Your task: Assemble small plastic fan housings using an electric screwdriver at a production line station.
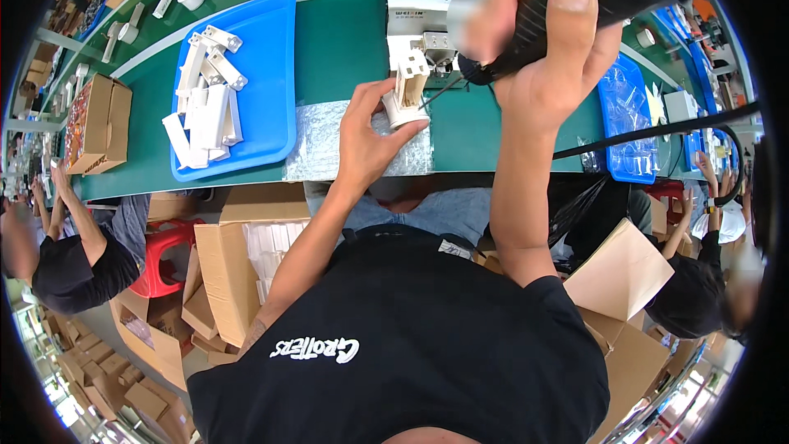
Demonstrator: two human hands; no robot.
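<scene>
My left hand point(366, 138) is closed around the lower part of a white plastic housing point(410, 82), which stands upright above a clear plastic-covered patch point(316, 136) of the green bench. My right hand point(551, 74) grips a black electric screwdriver point(532, 33), my thumb along its body. Its thin dark bit slants down to the left and ends at or close to the housing's right side; I cannot tell whether it touches. Just behind the housing is a grey screw feeder point(408, 23), partly hidden by the housing and my right hand.
To the left, a blue tray point(283, 74) holds several white plastic parts point(215, 111). A blue tray point(631, 166) with clear pieces lies at right, where the black cable point(657, 130) crosses. A cardboard box point(117, 119) stands at the bench's left. Other people sit at both sides.
</scene>
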